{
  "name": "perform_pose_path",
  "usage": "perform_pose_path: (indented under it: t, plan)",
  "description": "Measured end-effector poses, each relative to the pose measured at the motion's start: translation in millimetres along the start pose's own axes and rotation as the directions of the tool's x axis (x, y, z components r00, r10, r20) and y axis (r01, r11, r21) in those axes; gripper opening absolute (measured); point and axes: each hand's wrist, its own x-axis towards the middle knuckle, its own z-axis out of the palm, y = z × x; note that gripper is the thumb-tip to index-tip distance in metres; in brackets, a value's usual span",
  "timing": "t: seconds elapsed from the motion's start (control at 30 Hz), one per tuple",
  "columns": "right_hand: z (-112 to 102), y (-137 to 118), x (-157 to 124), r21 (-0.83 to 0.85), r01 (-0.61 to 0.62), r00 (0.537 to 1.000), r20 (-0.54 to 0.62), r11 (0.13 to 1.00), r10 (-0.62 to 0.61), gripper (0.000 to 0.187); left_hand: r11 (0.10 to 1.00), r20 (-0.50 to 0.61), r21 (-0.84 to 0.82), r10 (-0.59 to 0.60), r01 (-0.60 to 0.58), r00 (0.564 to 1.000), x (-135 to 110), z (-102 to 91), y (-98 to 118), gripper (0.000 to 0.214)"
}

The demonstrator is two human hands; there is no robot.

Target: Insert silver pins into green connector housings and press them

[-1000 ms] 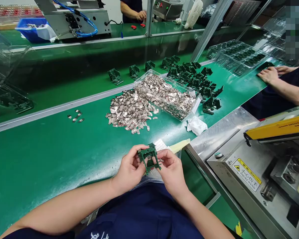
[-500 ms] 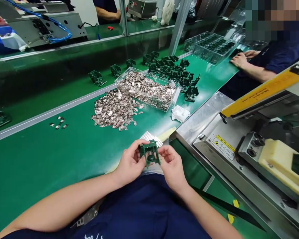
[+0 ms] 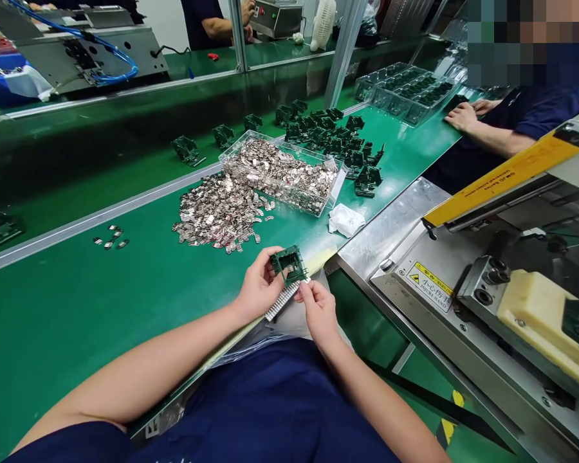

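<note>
Green-topped bench (image 3: 77, 321) filled the left and centre, pale metal strip (image 3: 72, 229) running along its back. Glossy green band (image 3: 110, 145) behind that; a second green bench (image 3: 176, 63) further back. Aluminium post (image 3: 345, 58) leaned in frame, white wall (image 3: 159, 26) beyond. Steel-topped stand (image 3: 390, 218) butted up on the right. Green floor (image 3: 480, 444), yellow-and-black tape (image 3: 447, 429). Light glared off the near bench top.
</note>
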Motion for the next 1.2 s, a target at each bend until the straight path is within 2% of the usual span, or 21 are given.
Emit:
perform_pose_path:
  t: [0.13,0.33,0.47,0.57,0.63,0.7,0.8,0.9,1.03,1.13,1.2]
  plan:
    - [6.3,7.8,-11.7,-0.027,0.039,0.999,-0.033,0.999,-0.040,0.042,0.999,-0.012,0.038,-0.009,0.010,1.000,-5.0,-9.5,3.1,0.037]
    - [9.8,20.1,-18.1,-0.115,0.088,0.996,-0.012,0.989,-0.090,0.045,1.000,-0.068,0.020,-0.010,0.012,0.998,0.1,-8.2,4.8,0.042]
    - [4.3,24.2,-18.1,-0.188,0.099,0.990,0.118,0.977,-0.078,0.045,1.000,-0.073,-0.006,-0.021,0.020,0.997,1.2,-8.1,8.2,0.042]
    - [-6.6,27.2,-16.8,-0.274,0.109,0.962,0.272,0.956,-0.032,0.037,0.999,-0.067,-0.048,-0.026,0.023,0.997,1.0,-8.8,9.0,0.042]
    - [-15.7,25.0,-15.8,-0.343,0.124,0.944,0.330,0.931,-0.005,0.032,0.996,-0.055,-0.077,-0.048,0.044,0.997,0.6,-9.2,8.4,0.042]
    - [-24.8,15.1,-14.4,-0.399,0.139,0.939,0.344,0.906,0.008,0.027,0.994,-0.046,-0.091,-0.060,0.055,0.997,-0.3,-9.8,6.9,0.041]
    - [-35.7,-15.3,-10.4,-0.463,0.163,0.949,0.314,0.871,-0.010,0.020,0.998,-0.033,-0.068,-0.019,0.017,0.999,-2.7,-11.5,3.4,0.036]
    - [-39.6,-52.3,-3.4,-0.488,0.256,0.950,0.286,0.835,-0.124,0.016,1.000,-0.012,-0.018,0.018,-0.018,1.000,-5.6,-13.6,0.3,0.032]
    - [-28.6,-81.6,8.5,-0.409,0.430,0.898,0.289,0.805,-0.333,0.015,0.999,0.011,0.026,0.039,-0.039,0.999,-8.0,-15.6,-0.5,0.033]
    - [-13.0,-82.9,15.8,-0.362,0.482,0.876,0.196,0.798,-0.440,0.013,0.999,0.032,0.023,0.049,-0.050,0.998,-9.0,-16.2,1.1,0.036]
    - [-3.3,-79.2,18.6,-0.358,0.479,0.876,0.149,0.801,-0.458,0.010,0.997,0.046,0.024,0.065,-0.066,0.997,-9.7,-16.3,2.3,0.035]
